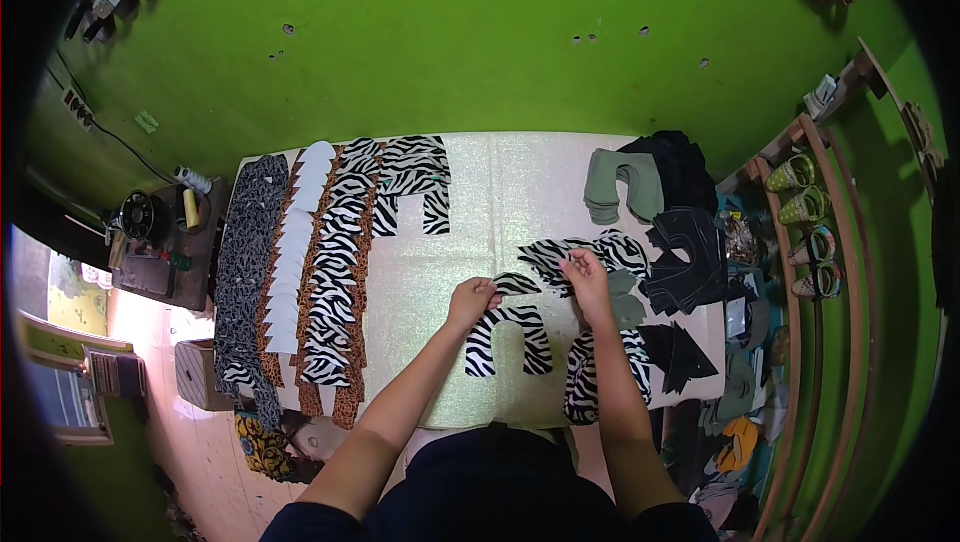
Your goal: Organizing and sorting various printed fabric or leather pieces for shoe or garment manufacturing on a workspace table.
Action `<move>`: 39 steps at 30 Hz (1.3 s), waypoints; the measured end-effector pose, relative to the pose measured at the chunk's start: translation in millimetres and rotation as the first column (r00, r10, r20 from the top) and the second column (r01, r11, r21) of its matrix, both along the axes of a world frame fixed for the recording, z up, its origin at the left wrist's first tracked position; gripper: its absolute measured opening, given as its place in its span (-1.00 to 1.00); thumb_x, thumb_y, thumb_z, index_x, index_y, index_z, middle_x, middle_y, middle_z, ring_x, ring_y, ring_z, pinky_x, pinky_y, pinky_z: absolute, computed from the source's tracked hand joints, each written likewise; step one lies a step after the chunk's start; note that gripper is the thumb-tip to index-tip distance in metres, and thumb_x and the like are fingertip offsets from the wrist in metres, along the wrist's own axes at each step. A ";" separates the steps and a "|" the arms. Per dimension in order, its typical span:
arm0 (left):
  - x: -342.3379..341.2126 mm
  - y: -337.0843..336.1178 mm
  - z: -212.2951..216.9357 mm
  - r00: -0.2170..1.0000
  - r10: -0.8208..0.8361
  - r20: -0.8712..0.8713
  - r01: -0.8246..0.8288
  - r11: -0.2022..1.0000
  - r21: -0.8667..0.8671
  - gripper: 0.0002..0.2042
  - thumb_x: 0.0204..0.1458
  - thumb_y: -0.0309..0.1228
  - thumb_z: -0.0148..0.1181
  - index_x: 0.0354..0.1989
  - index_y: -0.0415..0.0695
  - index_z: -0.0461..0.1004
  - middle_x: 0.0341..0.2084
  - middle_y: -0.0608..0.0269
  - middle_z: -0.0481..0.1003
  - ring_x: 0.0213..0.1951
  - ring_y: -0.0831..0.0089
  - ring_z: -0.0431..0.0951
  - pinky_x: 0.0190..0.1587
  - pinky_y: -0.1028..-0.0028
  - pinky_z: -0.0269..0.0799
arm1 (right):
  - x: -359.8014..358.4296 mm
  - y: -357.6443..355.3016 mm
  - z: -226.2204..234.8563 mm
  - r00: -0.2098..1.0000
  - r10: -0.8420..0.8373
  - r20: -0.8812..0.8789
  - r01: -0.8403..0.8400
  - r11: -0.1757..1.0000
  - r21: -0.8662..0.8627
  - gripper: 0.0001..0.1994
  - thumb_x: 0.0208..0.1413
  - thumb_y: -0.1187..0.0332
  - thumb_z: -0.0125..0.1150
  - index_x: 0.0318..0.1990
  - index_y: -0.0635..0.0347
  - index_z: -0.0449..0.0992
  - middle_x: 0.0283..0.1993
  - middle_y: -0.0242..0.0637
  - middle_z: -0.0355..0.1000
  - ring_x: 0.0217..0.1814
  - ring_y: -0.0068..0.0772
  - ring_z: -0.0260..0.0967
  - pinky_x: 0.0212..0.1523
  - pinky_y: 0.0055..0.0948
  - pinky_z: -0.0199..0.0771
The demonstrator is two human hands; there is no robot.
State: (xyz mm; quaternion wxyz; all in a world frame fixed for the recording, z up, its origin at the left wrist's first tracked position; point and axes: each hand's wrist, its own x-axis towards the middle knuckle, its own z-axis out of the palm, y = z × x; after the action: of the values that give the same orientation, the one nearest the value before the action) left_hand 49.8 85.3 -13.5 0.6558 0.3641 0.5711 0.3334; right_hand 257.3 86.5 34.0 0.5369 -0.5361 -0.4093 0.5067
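My left hand (473, 304) is closed in a pinch on the end of a small curved zebra-print fabric piece (517, 284). Just below that piece, a U-shaped zebra-print cutout (509, 327) lies flat on the cream table cover. My right hand (590, 280) has its fingertips pressed together at the edge of a pile of zebra-print pieces (545, 254); how many it grips is hidden. Beneath my right forearm lie more zebra-print cutouts (582, 382), partly covered by the arm. A grey-green piece (625, 300) lies beside my right wrist.
Overlapping rows of dark patterned (245, 272), white (290, 272) and zebra-print pieces (335, 292) fill the table's left. Green (622, 185) and black cutouts (686, 262) are stacked at right. A shoe rack (800, 272) stands on the right, a dark side table (165, 277) on the left.
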 end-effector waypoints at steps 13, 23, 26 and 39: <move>-17.1 -32.6 31.9 0.857 -0.237 -0.458 0.380 0.891 0.249 -0.73 -0.01 -0.33 0.15 -0.20 -0.26 0.44 -0.54 0.26 0.43 -0.45 0.59 0.37 -0.35 0.60 0.30 | -24.8 -34.0 -2.1 0.836 0.405 0.370 -0.367 0.914 -0.173 -0.73 0.09 0.40 0.08 -0.04 0.21 0.32 -0.26 -0.35 0.35 -0.24 -0.55 0.25 -0.20 -0.57 0.27; -19.8 -63.6 21.6 0.835 -0.061 -0.547 0.190 0.965 0.183 -0.82 -0.07 -0.41 0.18 -0.36 -0.27 0.46 -0.63 0.23 0.45 -0.57 0.57 0.40 -0.47 0.55 0.32 | -37.1 -47.0 -21.3 0.761 0.374 0.530 -0.222 0.918 -0.329 -0.72 -0.14 0.49 0.24 -0.19 0.28 0.47 -0.20 -0.08 0.46 -0.13 -0.26 0.43 -0.13 -0.44 0.39; -16.6 -63.4 16.8 0.798 -0.040 -0.601 0.210 0.954 0.215 -0.82 -0.11 -0.42 0.18 -0.37 -0.27 0.45 -0.61 0.12 0.46 -0.57 0.38 0.46 -0.45 0.44 0.36 | -41.1 -54.8 -38.7 0.761 0.204 0.616 -0.167 0.979 -0.117 -0.69 -0.21 0.48 0.30 -0.22 0.30 0.46 -0.40 -0.17 0.43 -0.42 -0.37 0.36 -0.35 -0.48 0.35; -7.3 -61.5 16.7 0.668 -0.104 -0.737 0.305 0.941 0.144 -0.85 -0.12 -0.45 0.09 -0.43 -0.28 0.37 -0.44 -0.10 0.44 -0.32 0.01 0.46 -0.25 0.20 0.37 | -54.8 -62.9 -47.7 0.606 0.176 0.776 -0.150 0.983 -0.105 -0.67 -0.19 0.46 0.28 -0.18 0.25 0.45 -0.24 -0.12 0.40 -0.20 -0.15 0.37 -0.18 -0.34 0.39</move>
State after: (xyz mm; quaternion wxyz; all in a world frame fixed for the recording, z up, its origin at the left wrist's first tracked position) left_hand 42.5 23.7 3.1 0.3600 0.6085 0.6893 0.1581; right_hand 202.5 23.6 -13.8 0.2494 -0.6712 -0.6413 0.2760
